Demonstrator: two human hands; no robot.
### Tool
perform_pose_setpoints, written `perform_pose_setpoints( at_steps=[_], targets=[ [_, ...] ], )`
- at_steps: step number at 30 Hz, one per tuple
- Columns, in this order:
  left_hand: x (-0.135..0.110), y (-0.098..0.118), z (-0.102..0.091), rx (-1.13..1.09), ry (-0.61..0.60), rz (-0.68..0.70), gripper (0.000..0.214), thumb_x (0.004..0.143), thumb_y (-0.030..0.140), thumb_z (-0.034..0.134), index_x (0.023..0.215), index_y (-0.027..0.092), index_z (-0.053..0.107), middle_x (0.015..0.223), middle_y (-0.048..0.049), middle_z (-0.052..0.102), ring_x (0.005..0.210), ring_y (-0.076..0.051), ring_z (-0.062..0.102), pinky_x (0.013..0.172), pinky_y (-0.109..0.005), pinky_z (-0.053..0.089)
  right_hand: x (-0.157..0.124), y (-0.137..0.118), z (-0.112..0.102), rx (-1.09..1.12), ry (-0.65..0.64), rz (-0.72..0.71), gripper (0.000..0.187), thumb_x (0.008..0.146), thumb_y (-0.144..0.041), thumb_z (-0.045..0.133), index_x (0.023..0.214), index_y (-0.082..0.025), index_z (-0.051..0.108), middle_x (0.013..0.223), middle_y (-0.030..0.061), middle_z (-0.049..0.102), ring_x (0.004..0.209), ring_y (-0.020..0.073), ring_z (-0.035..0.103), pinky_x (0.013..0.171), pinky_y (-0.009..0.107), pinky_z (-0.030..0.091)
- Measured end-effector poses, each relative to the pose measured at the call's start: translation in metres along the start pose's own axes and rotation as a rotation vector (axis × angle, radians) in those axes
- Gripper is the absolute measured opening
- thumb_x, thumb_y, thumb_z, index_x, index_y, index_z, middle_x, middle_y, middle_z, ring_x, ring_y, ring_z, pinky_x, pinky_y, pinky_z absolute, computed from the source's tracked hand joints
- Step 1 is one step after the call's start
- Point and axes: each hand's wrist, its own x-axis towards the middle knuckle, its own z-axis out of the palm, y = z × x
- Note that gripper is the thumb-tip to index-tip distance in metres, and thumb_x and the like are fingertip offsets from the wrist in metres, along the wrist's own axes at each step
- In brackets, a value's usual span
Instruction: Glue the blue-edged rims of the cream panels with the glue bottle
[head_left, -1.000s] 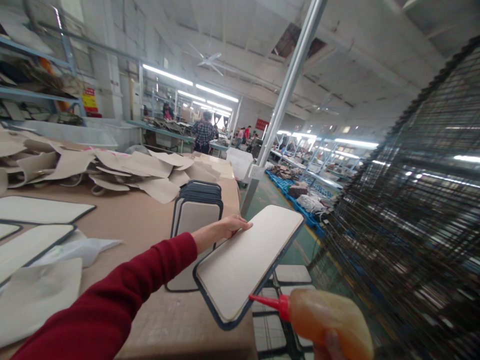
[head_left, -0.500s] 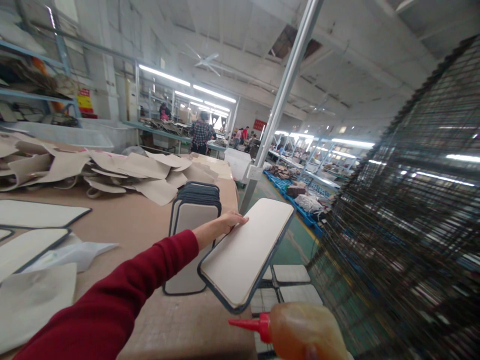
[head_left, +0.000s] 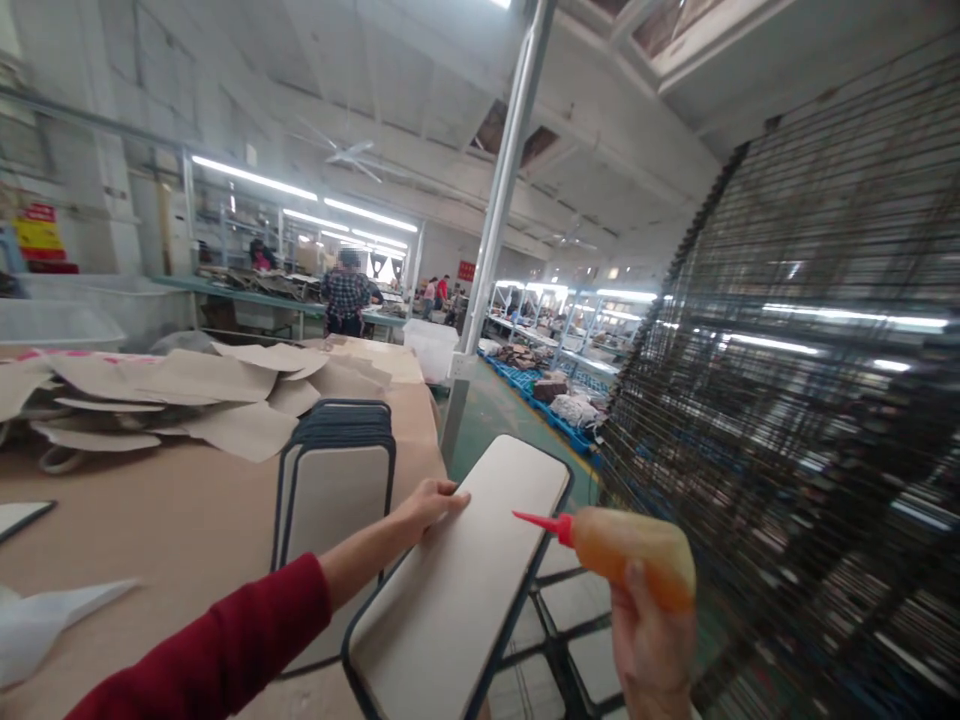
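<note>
My left hand (head_left: 431, 503) grips the left edge of a long cream panel with a dark rim (head_left: 457, 590), holding it out past the table's right edge. My right hand (head_left: 649, 640) is wrapped round an orange squeeze bottle (head_left: 637, 555). Its red nozzle (head_left: 538, 523) points left and hovers just over the panel's right rim. A stack of like panels (head_left: 334, 490) lies on the brown table (head_left: 172, 520) just left of my left hand.
Loose beige cut pieces (head_left: 187, 390) are heaped at the table's back. A tall dark wire rack (head_left: 795, 420) fills the right. Panels lie on a low rack (head_left: 577, 620) below. A steel post (head_left: 487, 260) rises beyond the table. People stand at far benches.
The bottle rose from the bottom edge and its nozzle came up to the panel's right rim. My view swung right and up; the panel stayed in my left hand.
</note>
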Motion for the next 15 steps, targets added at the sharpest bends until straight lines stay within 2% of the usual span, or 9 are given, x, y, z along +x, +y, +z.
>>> perform_pose_setpoints(
  at_steps=[3,6,9,12,15],
  targets=[
    [-0.004,0.001,0.008,-0.006,-0.059,-0.009,0.052,0.038,0.049,0.09,0.07,0.014,0.069,0.064,-0.0035,0.071,0.06,-0.019,0.063,0.057,-0.027,0.045,0.009,0.003,0.009,0.036,0.078,-0.013,0.069,0.04,-0.039,0.097,0.099,-0.022,0.066,0.092,-0.004,0.069,0.082,0.0113,0.063,0.074,0.019,0.056],
    [-0.009,0.004,0.011,-0.042,-0.134,-0.021,0.043,0.044,0.044,0.086,0.072,0.014,0.071,0.065,-0.0039,0.071,0.063,-0.021,0.065,0.06,-0.029,0.046,0.015,0.007,0.006,0.018,0.08,-0.016,0.072,0.04,-0.039,0.097,0.103,-0.022,0.064,0.094,-0.0026,0.068,0.083,0.0119,0.063,0.073,0.019,0.056],
    [-0.013,0.008,0.012,-0.033,-0.178,0.001,0.03,0.047,0.027,0.073,0.074,0.013,0.073,0.064,-0.0043,0.071,0.063,-0.022,0.065,0.061,-0.03,0.047,0.021,0.013,-0.005,-0.002,0.07,-0.022,0.073,0.042,-0.04,0.096,0.105,-0.02,0.064,0.097,-0.0004,0.067,0.084,0.014,0.063,0.074,0.022,0.056],
    [-0.013,0.011,0.012,-0.012,-0.166,0.043,0.035,0.044,0.018,0.059,0.075,0.013,0.076,0.061,-0.0028,0.07,0.061,-0.021,0.063,0.062,-0.029,0.048,0.013,0.025,-0.024,-0.127,0.013,-0.058,0.067,0.056,-0.046,0.091,0.111,-0.018,0.063,0.098,0.0035,0.067,0.085,0.0196,0.065,0.073,0.03,0.058],
    [-0.009,0.014,0.011,-0.017,-0.144,0.038,0.039,0.042,0.017,0.056,0.075,0.013,0.076,0.058,-0.0019,0.068,0.059,-0.02,0.061,0.061,-0.028,0.048,-0.02,0.042,-0.042,-0.319,-0.102,-0.108,0.065,0.068,-0.05,0.084,0.122,-0.021,0.06,0.101,0.0071,0.069,0.082,0.0259,0.068,0.067,0.038,0.061]
  ],
)
